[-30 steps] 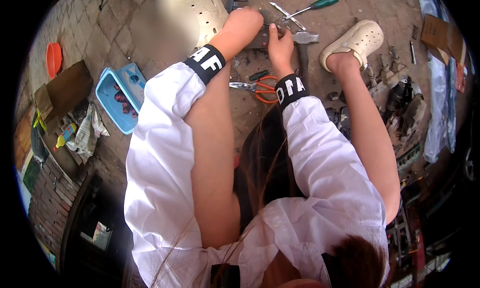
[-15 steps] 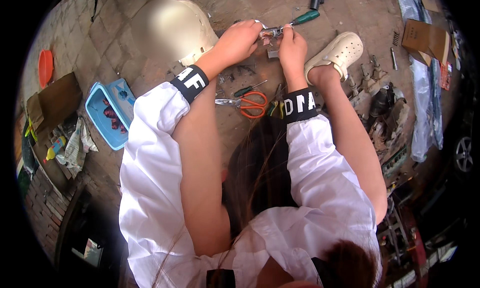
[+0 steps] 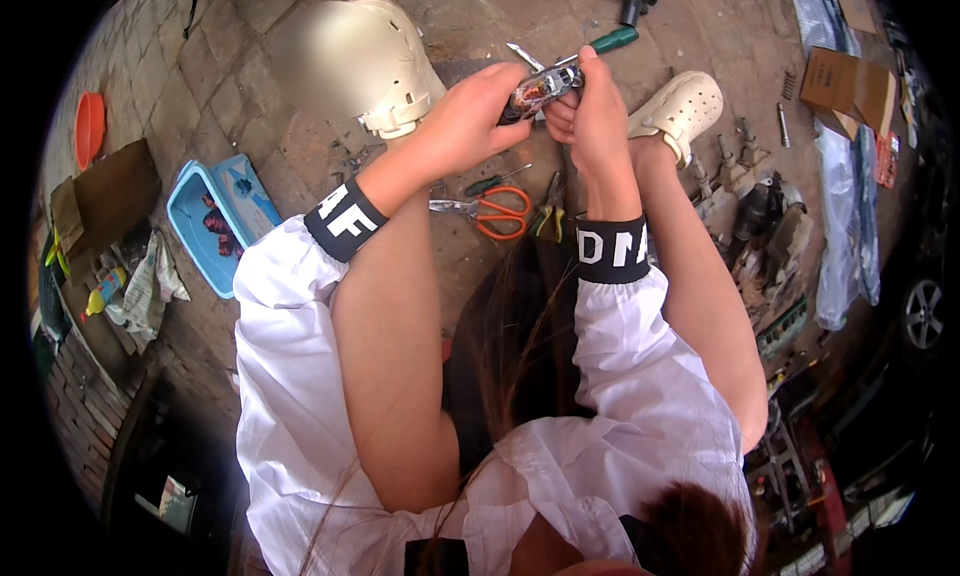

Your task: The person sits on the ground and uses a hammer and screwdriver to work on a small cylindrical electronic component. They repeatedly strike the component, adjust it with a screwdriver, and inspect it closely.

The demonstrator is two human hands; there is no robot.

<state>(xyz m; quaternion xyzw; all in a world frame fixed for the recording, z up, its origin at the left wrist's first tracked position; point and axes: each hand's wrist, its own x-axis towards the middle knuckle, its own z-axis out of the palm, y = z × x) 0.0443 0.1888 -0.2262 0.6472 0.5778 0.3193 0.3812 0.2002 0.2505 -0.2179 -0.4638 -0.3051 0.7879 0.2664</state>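
Above the floor between my feet, I hold a small motor-like part (image 3: 542, 91) with dark ends and copper-coloured windings. My left hand (image 3: 478, 111) is closed around its left end. At the other end, my right hand (image 3: 597, 111) grips it with the thumb on top and fingers curled below. Just past the right thumb, a screwdriver with a green handle (image 3: 614, 42) lies on the floor. A narrow metal piece (image 3: 523, 56) shows beyond the held part. Nearer to me lie orange-handled scissors (image 3: 503, 214), a small dark-handled screwdriver (image 3: 484, 187) and yellow-and-black pliers (image 3: 549, 213).
My cream clogs (image 3: 685, 106) stand on the paved floor. A blue basin (image 3: 190, 251) with dark reddish pieces and an orange bowl (image 3: 90, 131) are at left. Metal parts (image 3: 765, 211), a cardboard box (image 3: 848, 86) and plastic wrapping (image 3: 840, 226) lie at right.
Both hands have drawn the motor-like part nearer to me and tilted it, so more of its side shows. The tools on the floor keep their places.
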